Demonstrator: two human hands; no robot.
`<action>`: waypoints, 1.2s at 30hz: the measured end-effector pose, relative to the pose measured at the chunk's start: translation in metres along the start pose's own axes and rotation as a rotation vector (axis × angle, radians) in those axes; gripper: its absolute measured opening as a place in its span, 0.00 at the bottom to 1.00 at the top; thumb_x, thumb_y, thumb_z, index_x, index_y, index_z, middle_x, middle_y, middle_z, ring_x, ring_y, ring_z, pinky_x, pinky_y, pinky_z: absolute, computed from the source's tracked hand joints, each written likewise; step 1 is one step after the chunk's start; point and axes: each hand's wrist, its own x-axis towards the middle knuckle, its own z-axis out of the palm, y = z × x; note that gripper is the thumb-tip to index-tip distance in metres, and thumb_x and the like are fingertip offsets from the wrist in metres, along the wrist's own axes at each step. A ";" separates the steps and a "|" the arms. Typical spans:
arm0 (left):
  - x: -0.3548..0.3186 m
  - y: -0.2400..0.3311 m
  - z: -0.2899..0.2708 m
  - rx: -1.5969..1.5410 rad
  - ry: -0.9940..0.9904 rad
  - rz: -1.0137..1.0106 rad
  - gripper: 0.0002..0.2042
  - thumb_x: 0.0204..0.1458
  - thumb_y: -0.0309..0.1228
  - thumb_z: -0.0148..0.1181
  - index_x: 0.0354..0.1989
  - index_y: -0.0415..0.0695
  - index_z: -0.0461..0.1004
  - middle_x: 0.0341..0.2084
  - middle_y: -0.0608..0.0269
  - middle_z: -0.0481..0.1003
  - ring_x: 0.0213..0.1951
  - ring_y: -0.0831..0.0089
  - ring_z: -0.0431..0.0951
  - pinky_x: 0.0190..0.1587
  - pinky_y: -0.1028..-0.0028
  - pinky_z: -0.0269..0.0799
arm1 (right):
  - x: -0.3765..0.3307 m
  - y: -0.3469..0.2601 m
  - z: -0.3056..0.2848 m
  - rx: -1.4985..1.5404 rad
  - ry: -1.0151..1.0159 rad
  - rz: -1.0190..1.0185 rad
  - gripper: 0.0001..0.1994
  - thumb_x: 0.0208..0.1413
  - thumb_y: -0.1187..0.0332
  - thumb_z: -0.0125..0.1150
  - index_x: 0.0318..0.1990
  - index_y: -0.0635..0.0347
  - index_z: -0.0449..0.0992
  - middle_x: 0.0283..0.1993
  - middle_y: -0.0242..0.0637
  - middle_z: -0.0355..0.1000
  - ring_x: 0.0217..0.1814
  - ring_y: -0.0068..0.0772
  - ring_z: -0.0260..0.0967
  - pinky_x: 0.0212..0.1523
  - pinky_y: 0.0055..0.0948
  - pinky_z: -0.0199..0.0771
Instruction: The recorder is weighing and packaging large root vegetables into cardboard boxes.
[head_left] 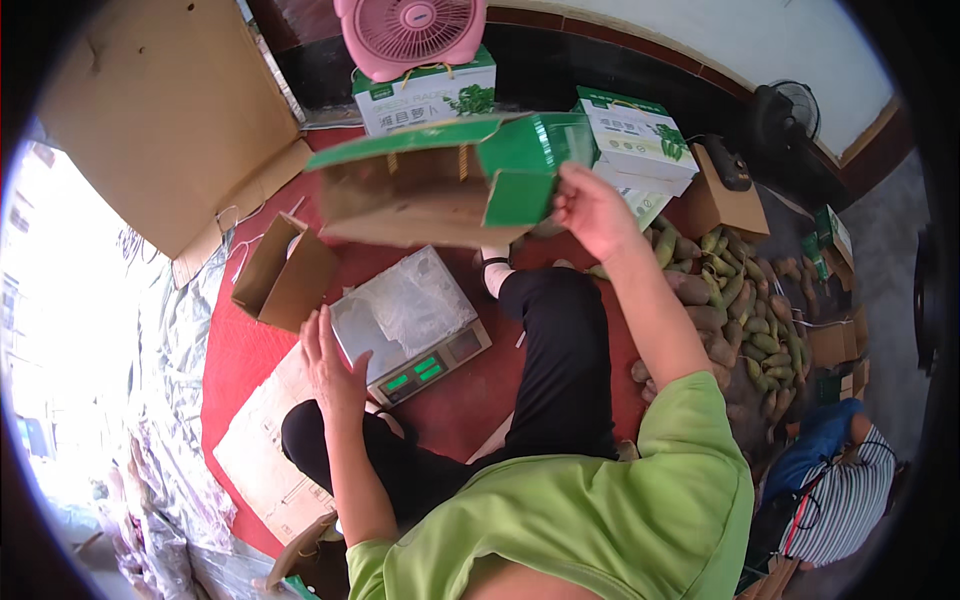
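Observation:
My right hand [598, 212] grips the right end of a green cardboard box [520, 200] by its flap. The box is held up in front of me, its open side toward me; its brown inside shows, with yellow cord ends at the back wall. My left hand [335, 368] has its fingers spread and holds nothing. It hovers beside the left edge of a digital scale [400, 310] with a lit green display. A clear plastic sheet seems to lie on the scale's pan. Left of the scale stands a small open brown carton [285, 275].
A large pile of green radishes [745, 310] lies at the right. At the back, a pink fan [415, 30] stands on a white-and-green box [430, 100], with another such box [640, 140] further right. Flat cardboard [275, 455] lies at left. Another person [835, 485] bends at lower right.

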 end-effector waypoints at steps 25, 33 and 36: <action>-0.009 0.007 -0.007 0.410 -0.080 0.026 0.06 0.49 0.31 0.57 0.35 0.49 0.77 0.29 0.64 0.75 0.36 0.63 0.76 0.39 0.64 0.69 | -0.011 0.082 0.035 -0.569 -0.253 -0.072 0.17 0.58 0.66 0.56 0.53 0.61 0.69 0.49 0.30 0.70 0.49 0.21 0.66 0.45 0.22 0.66; -0.006 -0.001 -0.009 0.396 -0.045 0.092 0.16 0.47 0.30 0.59 0.46 0.49 0.74 0.33 0.62 0.75 0.38 0.61 0.74 0.44 0.62 0.66 | -0.033 0.068 -0.074 -0.649 0.216 -0.261 0.12 0.56 0.71 0.56 0.47 0.60 0.73 0.44 0.31 0.73 0.43 0.18 0.68 0.42 0.20 0.67; -0.007 0.006 -0.011 0.363 -0.072 0.056 0.19 0.46 0.28 0.59 0.49 0.51 0.73 0.34 0.61 0.75 0.39 0.60 0.74 0.42 0.62 0.67 | -0.060 0.119 -0.163 -0.980 0.358 -0.279 0.11 0.51 0.72 0.59 0.43 0.63 0.74 0.39 0.37 0.74 0.41 0.28 0.71 0.42 0.27 0.70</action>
